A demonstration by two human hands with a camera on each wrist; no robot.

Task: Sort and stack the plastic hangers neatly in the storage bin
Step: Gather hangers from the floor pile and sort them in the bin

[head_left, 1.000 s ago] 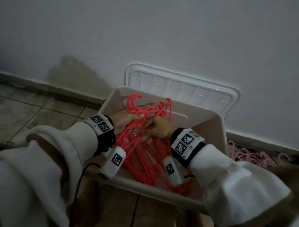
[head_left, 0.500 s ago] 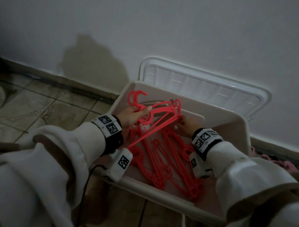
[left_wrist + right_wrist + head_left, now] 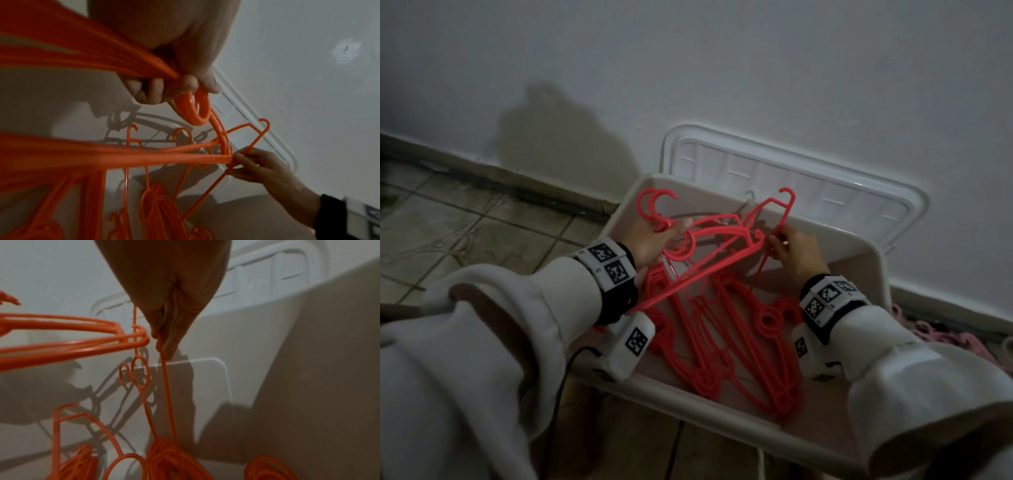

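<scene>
No words, brand names or numbers can be read anywhere in these views. The only signs are black-and-white square coded markers, patterns and not letters. Two sit side by side on the left wristband [image 3: 608,261], and one more is on the white camera housing [image 3: 632,344] just below that band. The right wristband [image 3: 829,297] carries three such markers, with another on the right camera housing [image 3: 805,349] under it. Tiny print beside the left band's markers is too small to make out.
</scene>
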